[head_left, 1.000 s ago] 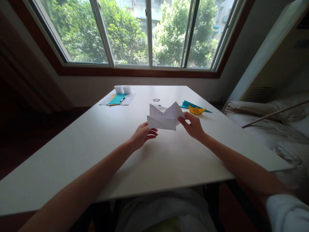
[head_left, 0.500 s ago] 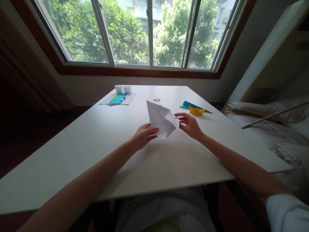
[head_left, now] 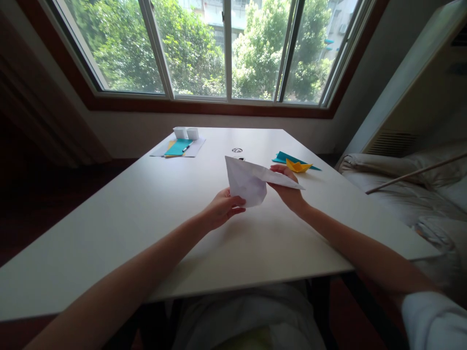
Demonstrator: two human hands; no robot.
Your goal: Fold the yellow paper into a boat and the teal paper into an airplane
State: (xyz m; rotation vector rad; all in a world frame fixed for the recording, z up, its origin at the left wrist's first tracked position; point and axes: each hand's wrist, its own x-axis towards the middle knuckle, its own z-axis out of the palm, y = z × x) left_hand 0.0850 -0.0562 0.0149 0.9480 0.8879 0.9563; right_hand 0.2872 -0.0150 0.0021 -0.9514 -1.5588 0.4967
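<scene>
A folded sheet of white paper (head_left: 248, 182) is held up above the white table, with one pointed corner at its upper left and a long pointed flap reaching out to the right. My left hand (head_left: 225, 208) pinches its lower left edge, thumb in front and fingers behind. My right hand (head_left: 288, 187) is behind and under the right flap; its fingers are bent around the paper and partly hidden by it.
On the table (head_left: 146, 233), at the back right, lie a yellow paper boat (head_left: 298, 166) and a teal folded paper (head_left: 282, 157). At the back left are teal sheets (head_left: 178, 147), a pen (head_left: 187, 147) and small white boxes (head_left: 192, 133). A round black mark (head_left: 237, 150) shows mid-table.
The paper's right flap has swung open and now points right over my right hand, which has moved behind it. My left hand has shifted slightly right and down with the paper.
</scene>
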